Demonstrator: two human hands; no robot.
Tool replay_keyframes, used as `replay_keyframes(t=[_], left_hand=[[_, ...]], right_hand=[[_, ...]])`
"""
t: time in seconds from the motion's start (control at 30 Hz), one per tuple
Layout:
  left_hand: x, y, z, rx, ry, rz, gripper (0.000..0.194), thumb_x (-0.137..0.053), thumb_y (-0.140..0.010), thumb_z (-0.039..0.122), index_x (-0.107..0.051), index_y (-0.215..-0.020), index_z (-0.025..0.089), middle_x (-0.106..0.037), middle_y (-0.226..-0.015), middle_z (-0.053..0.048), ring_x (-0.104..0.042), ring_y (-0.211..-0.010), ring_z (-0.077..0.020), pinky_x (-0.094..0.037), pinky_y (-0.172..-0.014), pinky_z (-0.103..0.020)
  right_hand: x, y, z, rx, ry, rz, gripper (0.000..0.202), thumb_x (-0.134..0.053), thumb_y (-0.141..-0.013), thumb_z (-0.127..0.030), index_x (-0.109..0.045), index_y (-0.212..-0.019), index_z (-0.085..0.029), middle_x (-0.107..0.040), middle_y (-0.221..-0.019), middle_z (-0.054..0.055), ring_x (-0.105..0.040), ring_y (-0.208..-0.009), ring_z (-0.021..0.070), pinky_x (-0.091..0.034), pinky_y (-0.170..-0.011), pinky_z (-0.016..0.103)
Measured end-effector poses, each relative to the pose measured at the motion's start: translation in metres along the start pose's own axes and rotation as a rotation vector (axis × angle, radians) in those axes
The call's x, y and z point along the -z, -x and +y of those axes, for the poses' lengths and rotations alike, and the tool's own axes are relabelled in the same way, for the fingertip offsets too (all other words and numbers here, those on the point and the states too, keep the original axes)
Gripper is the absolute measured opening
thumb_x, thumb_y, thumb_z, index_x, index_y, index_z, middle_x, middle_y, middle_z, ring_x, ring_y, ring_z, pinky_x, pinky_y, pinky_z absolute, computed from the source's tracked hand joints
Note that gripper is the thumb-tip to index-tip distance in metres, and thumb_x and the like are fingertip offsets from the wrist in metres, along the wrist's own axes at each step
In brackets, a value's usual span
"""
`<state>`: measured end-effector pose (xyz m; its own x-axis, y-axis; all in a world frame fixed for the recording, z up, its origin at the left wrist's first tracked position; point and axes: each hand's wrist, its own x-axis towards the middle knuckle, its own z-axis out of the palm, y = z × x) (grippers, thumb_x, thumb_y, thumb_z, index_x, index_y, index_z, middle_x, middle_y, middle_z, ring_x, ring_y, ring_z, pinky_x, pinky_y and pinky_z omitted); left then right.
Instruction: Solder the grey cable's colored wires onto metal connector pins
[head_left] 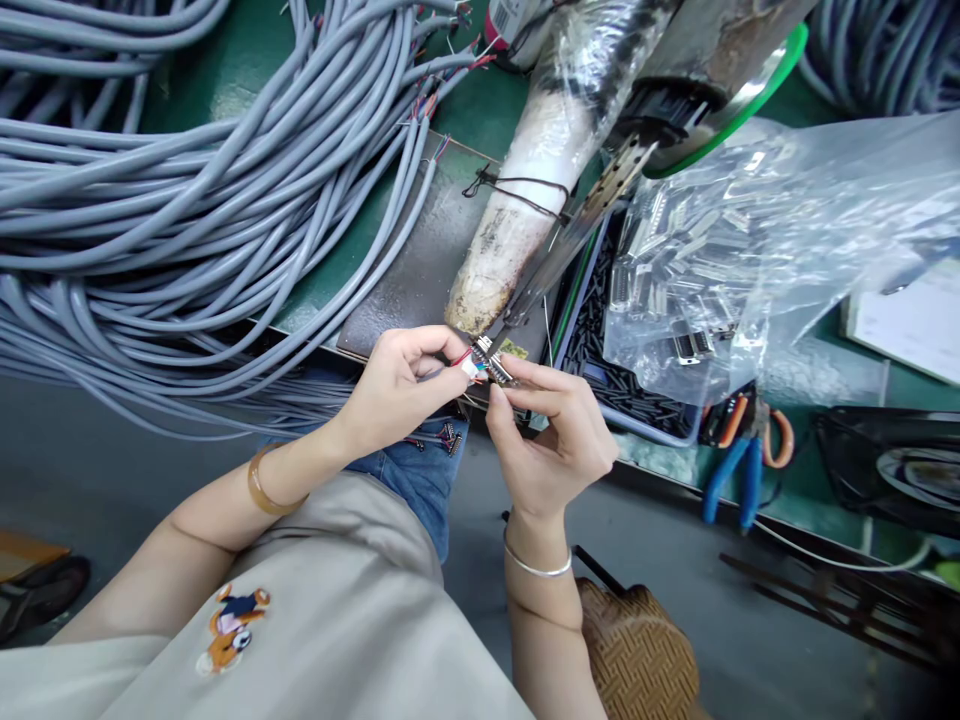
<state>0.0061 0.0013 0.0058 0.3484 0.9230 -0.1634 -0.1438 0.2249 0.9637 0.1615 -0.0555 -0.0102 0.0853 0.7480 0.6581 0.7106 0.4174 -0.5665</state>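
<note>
My left hand (405,385) pinches a cable end with thin coloured wires (471,367) fanned out at its fingertips. Between thumb and fingers, my right hand (551,425) grips a small metal multi-pin connector (498,370). The wire ends meet the connector's pins; whether they are joined I cannot tell. Just above my fingertips is the lower end of a soldering iron (574,235), slanting down from the top right. Alongside it lies a wrapped, scorched white roll (517,200), tied with dark wire.
Bundles of grey cable (225,190) cover the left of the green bench. At right are a bin of small black parts (637,390), a clear bag of metal connectors (690,250) and blue-handled pliers (735,480). A woven stool (637,650) stands below. Finished-looking wire ends (442,437) hang over my lap.
</note>
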Motion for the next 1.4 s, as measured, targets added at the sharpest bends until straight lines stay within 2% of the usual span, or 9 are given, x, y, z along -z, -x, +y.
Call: replay_keyframes(t=[0.57, 0.73, 0.93, 1.2, 1.4], left_hand=[[-0.002, 0.002, 0.006, -0.023, 0.043, 0.001, 0.017, -0.07, -0.076, 0.022, -0.059, -0.066, 0.014, -0.054, -0.067, 0.001, -0.043, -0.057, -0.0058, -0.036, -0.05, -0.017], [-0.001, 0.001, 0.005, -0.001, 0.04, 0.017, 0.016, -0.071, -0.075, 0.023, -0.061, -0.066, 0.015, -0.059, -0.068, 0.0, -0.048, -0.06, -0.0077, -0.041, -0.054, -0.019], [0.001, 0.003, 0.001, 0.023, 0.007, 0.006, 0.016, -0.07, -0.075, 0.025, -0.061, -0.066, 0.015, -0.056, -0.067, 0.0, -0.047, -0.062, -0.0091, -0.039, -0.055, -0.02], [-0.002, 0.006, 0.0, -0.058, -0.097, 0.02, 0.017, -0.066, -0.078, 0.024, -0.056, -0.067, 0.016, -0.057, -0.07, -0.001, -0.047, -0.06, -0.0083, -0.039, -0.055, -0.021], [-0.003, 0.008, -0.002, -0.154, -0.24, 0.053, 0.014, -0.062, -0.081, 0.018, -0.055, -0.069, 0.015, -0.055, -0.069, 0.001, -0.041, -0.057, -0.0059, -0.033, -0.051, -0.019]], right_hand=[[0.001, -0.006, -0.005, 0.016, 0.032, 0.012, 0.021, -0.08, -0.082, -0.007, -0.071, -0.091, -0.024, -0.08, -0.104, 0.001, -0.077, -0.089, 0.0156, -0.065, -0.081, 0.031], [0.001, -0.002, -0.005, 0.061, 0.068, 0.005, 0.02, -0.078, -0.082, -0.007, -0.066, -0.089, -0.021, -0.081, -0.105, 0.004, -0.077, -0.09, 0.0152, -0.065, -0.079, 0.028], [0.0, 0.005, -0.001, 0.096, 0.116, -0.008, 0.02, -0.077, -0.084, -0.008, -0.062, -0.087, -0.022, -0.081, -0.105, 0.004, -0.077, -0.087, 0.0143, -0.064, -0.073, 0.025], [0.001, -0.002, -0.006, 0.012, 0.046, -0.023, 0.018, -0.078, -0.085, -0.011, -0.065, -0.088, -0.023, -0.08, -0.103, 0.002, -0.077, -0.087, 0.0152, -0.064, -0.075, 0.028], [0.003, -0.008, -0.007, -0.055, 0.0, -0.052, 0.016, -0.078, -0.085, -0.012, -0.066, -0.084, -0.023, -0.08, -0.1, 0.001, -0.076, -0.088, 0.0156, -0.063, -0.078, 0.031]])
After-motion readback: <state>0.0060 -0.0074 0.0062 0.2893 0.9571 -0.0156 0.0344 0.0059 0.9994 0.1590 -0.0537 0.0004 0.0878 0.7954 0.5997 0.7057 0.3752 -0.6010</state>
